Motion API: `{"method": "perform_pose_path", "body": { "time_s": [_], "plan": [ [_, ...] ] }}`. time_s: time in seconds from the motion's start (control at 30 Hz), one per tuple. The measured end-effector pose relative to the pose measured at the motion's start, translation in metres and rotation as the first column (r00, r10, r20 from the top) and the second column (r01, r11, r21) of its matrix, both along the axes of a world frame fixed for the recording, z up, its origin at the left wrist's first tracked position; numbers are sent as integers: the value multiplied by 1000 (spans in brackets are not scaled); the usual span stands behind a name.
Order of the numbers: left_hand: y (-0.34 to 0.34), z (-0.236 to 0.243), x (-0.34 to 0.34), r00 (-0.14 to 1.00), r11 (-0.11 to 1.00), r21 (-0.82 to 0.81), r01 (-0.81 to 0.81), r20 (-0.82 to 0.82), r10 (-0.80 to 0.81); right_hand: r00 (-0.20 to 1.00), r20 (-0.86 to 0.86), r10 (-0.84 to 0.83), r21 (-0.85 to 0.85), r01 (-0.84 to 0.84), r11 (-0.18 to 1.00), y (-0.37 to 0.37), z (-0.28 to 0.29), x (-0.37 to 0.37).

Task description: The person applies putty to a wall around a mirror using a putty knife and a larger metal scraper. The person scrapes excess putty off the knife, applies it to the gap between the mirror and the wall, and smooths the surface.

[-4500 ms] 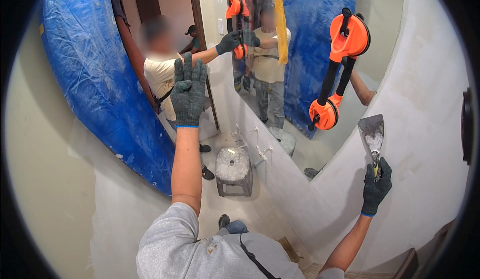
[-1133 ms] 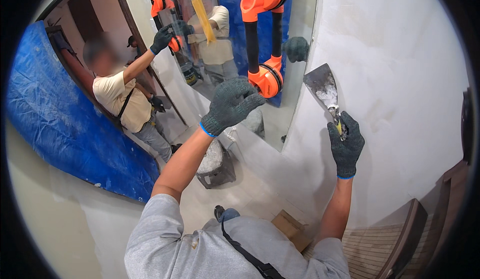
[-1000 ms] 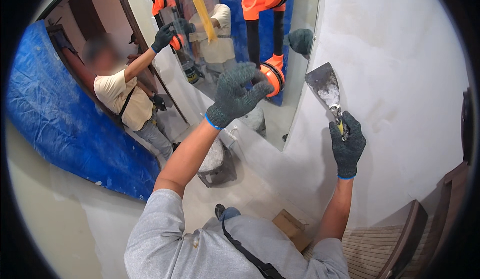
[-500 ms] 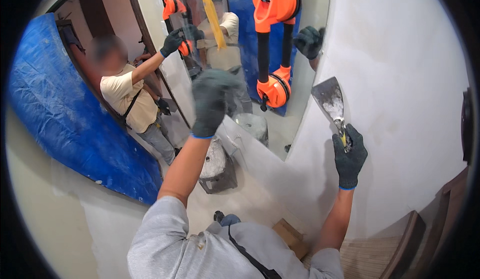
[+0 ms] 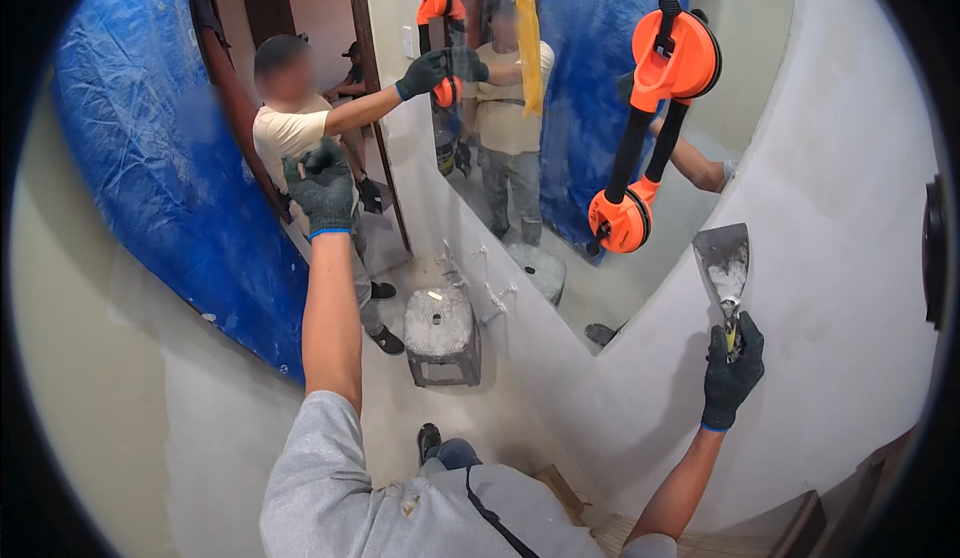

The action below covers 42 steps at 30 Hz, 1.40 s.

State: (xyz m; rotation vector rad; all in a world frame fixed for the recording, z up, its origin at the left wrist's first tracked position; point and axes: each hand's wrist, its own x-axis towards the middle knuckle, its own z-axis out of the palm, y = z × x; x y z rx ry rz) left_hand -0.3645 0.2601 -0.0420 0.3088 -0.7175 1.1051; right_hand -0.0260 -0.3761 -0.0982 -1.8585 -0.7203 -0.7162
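In my right hand (image 5: 733,378), gloved in dark green, is a putty knife (image 5: 725,268). Its wide metal blade, smeared with white, points up in front of the white wall. My left hand (image 5: 323,193), in a matching glove, is raised at the left with fingers loosely curled and apart, holding nothing I can see. Between my hands and beyond them stands a large mirror (image 5: 735,58). An orange double suction-cup lifter (image 5: 660,123) with black handles is fixed on it. At the mirror's far left, a co-worker's gloved hand (image 5: 422,75) is at a second orange suction lifter (image 5: 440,3).
A co-worker (image 5: 290,133) in a cream shirt stands at the left by a doorway. A blue sheet-covered panel (image 5: 190,178) leans along the left. A white-stained stool (image 5: 440,328) stands on the floor below the mirror. Yellow tape (image 5: 529,38) hangs down the mirror.
My left hand has moved left, away from the mirror, and is no longer blurred. The view has shifted, so the mirror and lifters appear further right. The putty knife stays in my right hand.
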Motion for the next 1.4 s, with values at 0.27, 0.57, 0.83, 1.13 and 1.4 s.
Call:
{"method": "perform_pose_path", "body": {
  "time_s": [0.27,0.57,0.83,1.13,1.4],
  "plan": [
    [48,-69,-93,902,870,-243,-429,-70,425,1000,13,6,-12,-6,1000,3,6,-5],
    [36,-72,-85,940,927,-161,-340,-47,337,995,100,-9,-22,11,1000,0,7,-4],
    [47,-31,-89,963,961,87,-263,-33,266,995,98,7,-18,-5,1000,1,1,3],
    [11,48,-51,937,922,-206,-328,-196,290,1000,2,-7,-10,7,1000,-2,6,-4],
    [-101,-10,58,524,902,385,195,-818,236,989,145,-2,-15,5,1000,0,1,5]
  ]
}}
